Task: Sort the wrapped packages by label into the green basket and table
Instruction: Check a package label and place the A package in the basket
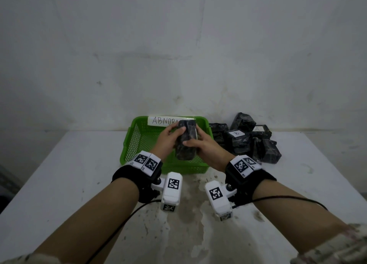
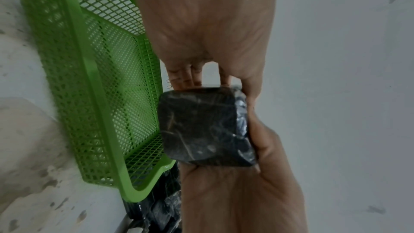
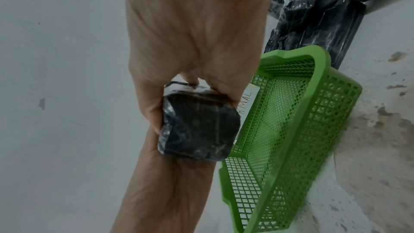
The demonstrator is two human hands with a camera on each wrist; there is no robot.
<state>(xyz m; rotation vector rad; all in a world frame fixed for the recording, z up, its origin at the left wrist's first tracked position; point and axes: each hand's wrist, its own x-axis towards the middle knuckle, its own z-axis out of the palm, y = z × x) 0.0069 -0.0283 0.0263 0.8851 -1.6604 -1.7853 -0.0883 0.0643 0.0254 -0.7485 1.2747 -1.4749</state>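
Note:
A black plastic-wrapped package [image 1: 185, 142] hangs over the green basket [image 1: 127, 144], held from both sides. My left hand [image 1: 172, 133] grips its left side and far end. My right hand [image 1: 198, 144] grips its right side, thumb lying across the top. No label shows on the faces I can see. In the left wrist view the package [image 2: 199, 130] sits between my left hand [image 2: 201, 45] and my right hand [image 2: 241, 192], beside the basket [image 2: 94, 95]. The right wrist view shows the package [image 3: 197, 127] in my right hand [image 3: 197, 33], next to the basket [image 3: 313, 112].
The basket carries a white paper sign [image 1: 162, 120] reading ABNORMAL on its far wall, and its mesh floor looks bare. A pile of several black wrapped packages [image 1: 264, 150] lies right of it, one labelled B [image 1: 236, 133], one A [image 1: 257, 128]. The white table [image 1: 79, 184] meets a wall behind.

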